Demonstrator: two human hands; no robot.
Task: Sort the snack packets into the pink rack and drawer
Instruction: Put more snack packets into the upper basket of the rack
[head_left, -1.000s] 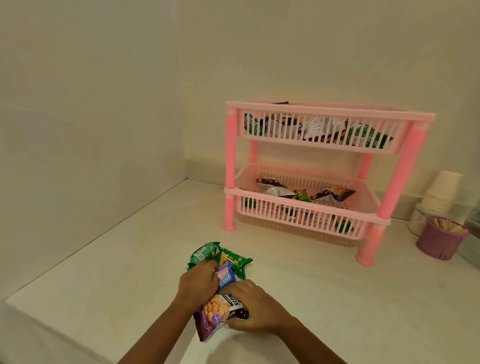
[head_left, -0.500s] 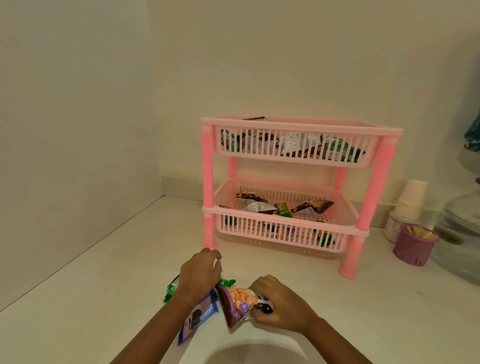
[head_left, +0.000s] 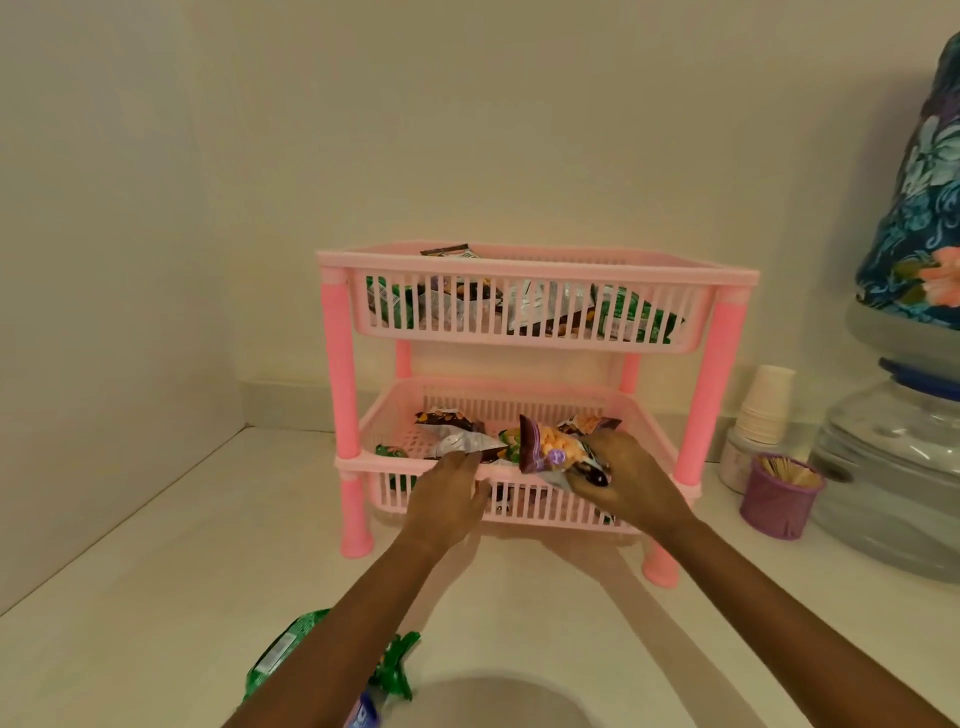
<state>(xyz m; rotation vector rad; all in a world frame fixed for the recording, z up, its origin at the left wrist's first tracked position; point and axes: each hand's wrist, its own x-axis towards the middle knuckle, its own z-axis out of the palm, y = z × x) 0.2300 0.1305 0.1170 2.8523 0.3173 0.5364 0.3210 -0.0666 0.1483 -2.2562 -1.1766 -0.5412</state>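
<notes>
Head view: right grip (head_left: 631, 483) clasps purple packet (head_left: 550, 447) above lower basket rim (head_left: 363, 461); left grip (head_left: 452, 493) unclear.

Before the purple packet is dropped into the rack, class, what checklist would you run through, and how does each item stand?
1. Right hand grips the purple packet firmly: ok.
2. Packet held at the front rim of the lower basket: ok.
3. Room in that basket: ok, bare floor shows at its left end.
4. Left hand out of the drop path: cannot tell; its fingertips are at the rim, beside the packets inside.
5. Every packet sorted: not ok; a green packet and a blue packet lie on the counter.
6. Purple cup clear of the right arm: ok, it stands apart, right of the rack.
</notes>
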